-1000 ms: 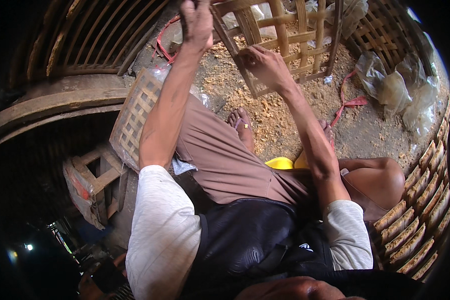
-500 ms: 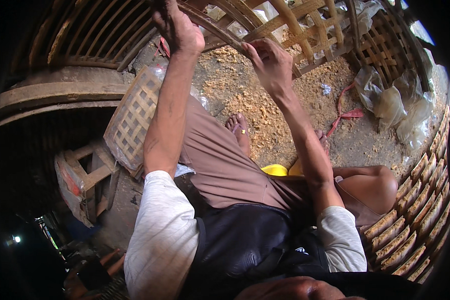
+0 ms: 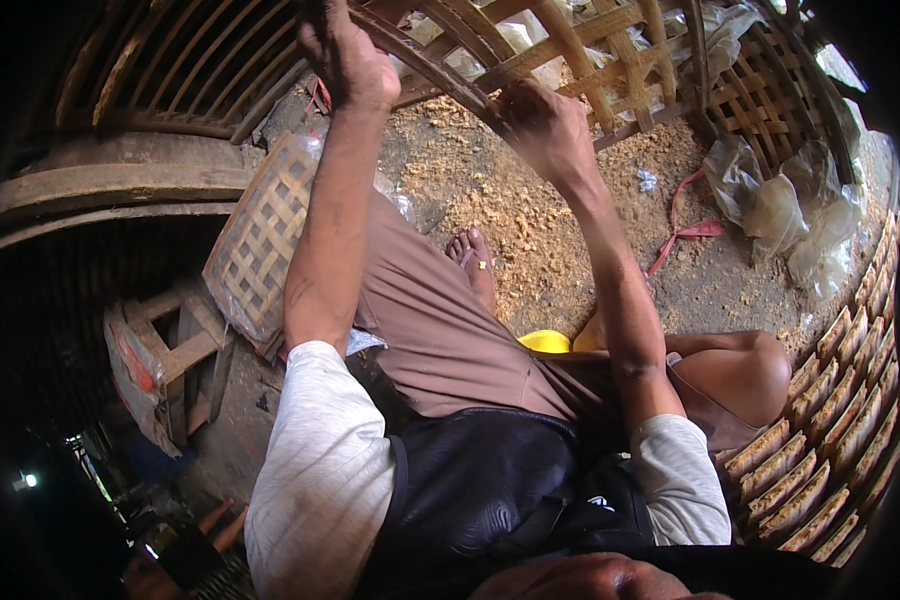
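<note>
A woven bamboo lattice frame [image 3: 610, 60] of pale, flat strips crossed into open squares (one darker curved slat runs along its lower edge) hangs tilted at the top of the view, raised above the sawdust-strewn ground, gripped on that slat.

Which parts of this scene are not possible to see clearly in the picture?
- Head view: left hand fingertips, cut off by the top edge.
- Head view: bamboo lattice frame, its upper part beyond the top edge.
- Head view: yellow object, mostly hidden behind the leg.
- Head view: right hand palm, turned away.
</note>
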Demonstrator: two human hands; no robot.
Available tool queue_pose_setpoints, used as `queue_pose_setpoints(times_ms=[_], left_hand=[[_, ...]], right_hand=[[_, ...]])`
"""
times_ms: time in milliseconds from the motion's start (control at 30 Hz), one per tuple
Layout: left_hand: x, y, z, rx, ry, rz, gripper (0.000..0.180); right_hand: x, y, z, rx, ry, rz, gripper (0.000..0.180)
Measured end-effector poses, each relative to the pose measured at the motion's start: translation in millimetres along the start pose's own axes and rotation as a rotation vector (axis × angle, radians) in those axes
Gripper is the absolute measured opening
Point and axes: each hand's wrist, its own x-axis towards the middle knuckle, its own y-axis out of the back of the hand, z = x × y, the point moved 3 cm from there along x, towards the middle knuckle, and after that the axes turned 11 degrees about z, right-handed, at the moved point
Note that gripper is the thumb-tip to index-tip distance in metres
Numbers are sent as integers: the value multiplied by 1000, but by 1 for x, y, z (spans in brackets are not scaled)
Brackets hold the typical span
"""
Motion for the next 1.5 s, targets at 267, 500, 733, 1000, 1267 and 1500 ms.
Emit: queue_pose_setpoints(times_ms=[267, 500, 733, 1000, 1267, 1500], left_hand=[[6, 4, 7, 10, 16, 64, 59], [-8, -4, 14, -23, 94, 55, 62], [27, 23, -2, -73, 4, 21, 48], [14, 10, 3, -33, 67, 35, 69], [46, 45, 3, -129, -13, 95, 39], [67, 61, -8, -167, -31, 132, 44]], right_hand=[[8, 20, 2, -61, -7, -130, 19], [7, 4, 0, -71, -61, -144, 18], [7, 9, 1, -73, -38, -263, 19], [4, 14, 8, 107, -10, -205, 25], [-3, 11, 17, -57, 111, -271, 25], [5, 16, 15, 191, 89, -76, 38]])
